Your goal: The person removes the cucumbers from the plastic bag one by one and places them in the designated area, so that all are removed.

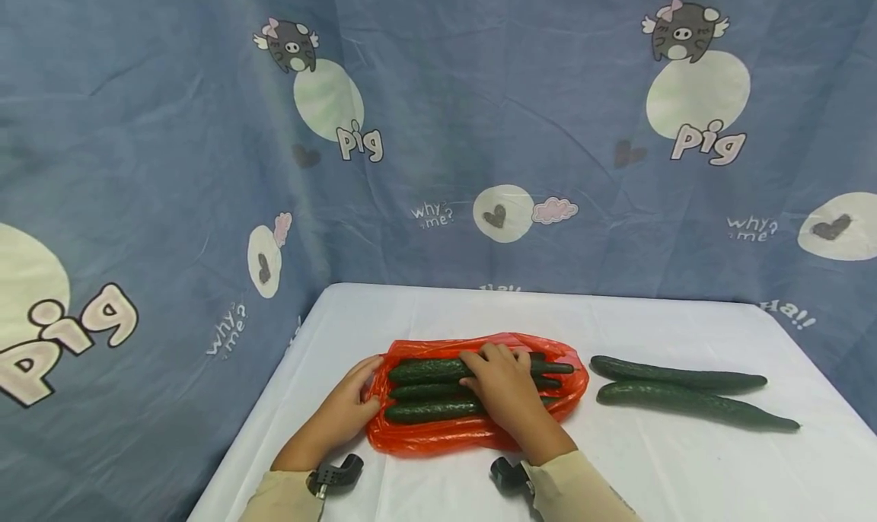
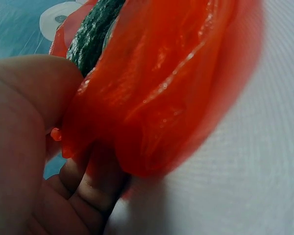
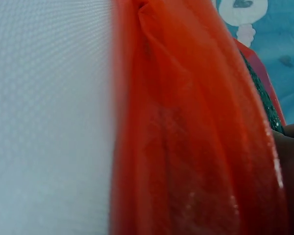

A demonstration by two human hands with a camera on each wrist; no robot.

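Observation:
A red plastic bag (image 1: pixel 438 444) lies spread on the table with several dark green cucumbers (image 1: pixel 432 411) side by side in its opening. My left hand (image 1: pixel 346 404) pinches the bag's left end; in the left wrist view the thumb (image 2: pixel 29 93) is above the plastic and the fingers go beneath it. Over the cucumbers, my right hand (image 1: pixel 505 389) grips the rearmost cucumber (image 1: pixel 428 369), fingers across its far side and thumb on the near side. The right wrist view shows mostly the bag's side (image 3: pixel 186 127), with that hand (image 3: pixel 291 156) at the right edge.
Two more cucumbers lie outside the bag to its right, a rear one (image 1: pixel 678 376) and a front one (image 1: pixel 692 406), close together. A white cloth (image 1: pixel 685 476) covers the table. Behind and to the left hangs a blue curtain (image 1: pixel 438 126) with pig prints.

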